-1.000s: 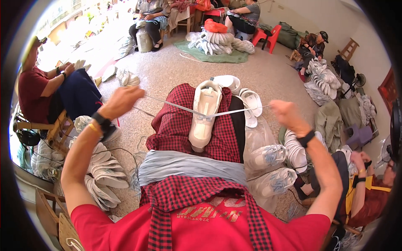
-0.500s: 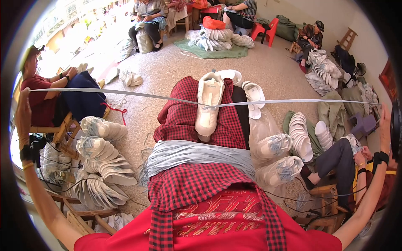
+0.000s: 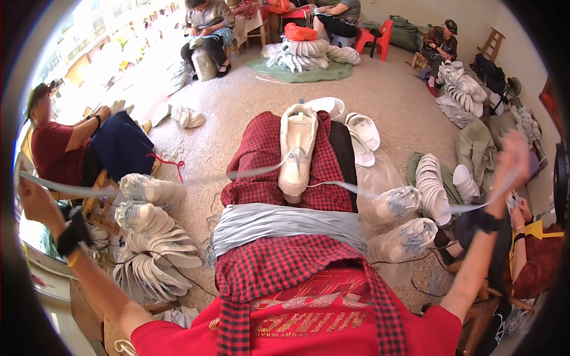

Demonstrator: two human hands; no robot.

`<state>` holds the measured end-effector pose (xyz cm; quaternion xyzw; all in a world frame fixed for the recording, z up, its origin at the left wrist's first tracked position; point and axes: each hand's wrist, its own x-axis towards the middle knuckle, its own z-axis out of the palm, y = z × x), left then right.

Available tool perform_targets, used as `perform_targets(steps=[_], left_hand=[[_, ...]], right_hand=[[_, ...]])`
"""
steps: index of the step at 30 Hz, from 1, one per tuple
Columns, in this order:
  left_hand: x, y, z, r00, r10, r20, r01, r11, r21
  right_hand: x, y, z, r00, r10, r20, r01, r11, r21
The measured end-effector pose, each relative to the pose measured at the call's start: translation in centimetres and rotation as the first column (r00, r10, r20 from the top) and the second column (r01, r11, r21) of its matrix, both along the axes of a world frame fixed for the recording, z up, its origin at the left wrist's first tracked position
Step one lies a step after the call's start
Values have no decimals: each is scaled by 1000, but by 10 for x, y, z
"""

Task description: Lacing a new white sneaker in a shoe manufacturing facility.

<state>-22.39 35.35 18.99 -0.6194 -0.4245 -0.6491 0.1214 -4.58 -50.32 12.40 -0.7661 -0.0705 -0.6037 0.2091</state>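
Note:
A cream shoe upper [image 3: 295,177] lies on my lap, toe toward me, over a red and black checked apron [image 3: 252,145]. A pale grey shoelace [image 3: 255,172] passes through it near the tongue and runs out slack to both sides. At the far left, my left hand [image 3: 37,199] is closed on one length of the lace. My right hand [image 3: 512,157], raised at the far right and smeared by motion, is closed around the other length. A thick bundle of grey laces [image 3: 285,228] stretches across my lap below the shoe.
Stacks of nested shoe uppers [image 3: 155,237] stand on the left floor, with more stacks [image 3: 432,184] on the right. White shoe pieces [image 3: 362,132] lie beyond my knees. Co-workers sit at left, right and back. A red chair [image 3: 375,40] stands behind.
The lace, stretched taut before, now sags in curves. My left hand has dropped lower; my right hand has swung inward. The shoe stays on my lap.

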Motion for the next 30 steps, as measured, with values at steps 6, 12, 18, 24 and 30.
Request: perform_targets(steps=[6,12,18,24,30], left_hand=[[165,-157,-111,128,-979,158,987,110,-118],[234,-296,-198,-338,-908,249,735,-420,-532],[252,-330,-253,-273,-919,284,624,-394,-675],[246,-330,-252,-250,-928,276,592,-373,-715],[236,-336,-237,-231,-937,261,563,-348,-750]], right_hand=[[60,201,-124,543,715,-441,-563,699,441],[95,272,-164,403,765,-502,-693,614,379],[107,277,-179,417,734,-537,-715,629,305],[100,280,-179,391,770,-504,-682,610,403],[95,283,-176,358,672,-648,-590,701,401]])
